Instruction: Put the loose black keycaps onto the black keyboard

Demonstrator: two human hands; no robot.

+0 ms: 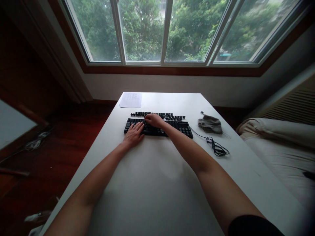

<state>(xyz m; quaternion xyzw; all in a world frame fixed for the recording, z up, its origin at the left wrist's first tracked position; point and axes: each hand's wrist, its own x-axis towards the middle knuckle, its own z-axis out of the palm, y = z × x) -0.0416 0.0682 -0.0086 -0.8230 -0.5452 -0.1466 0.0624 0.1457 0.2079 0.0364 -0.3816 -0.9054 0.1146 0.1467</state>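
A black keyboard [180,127] lies across the far half of a white table [152,183]. My left hand [134,133] rests flat on the keyboard's left end, fingers stretched out over the keys. My right hand [154,120] reaches across to the keyboard's upper middle, fingers curled down onto the keys; I cannot see whether anything is pinched in them. A row of loose black keycaps [169,115] is lined up on the table just behind the keyboard.
The keyboard's black cable [216,148] lies coiled to its right. A grey cloth pouch [210,124] sits at the right. A printed sheet of paper [131,99] lies at the far left corner. A bed [278,147] adjoins the table's right side; windows are beyond.
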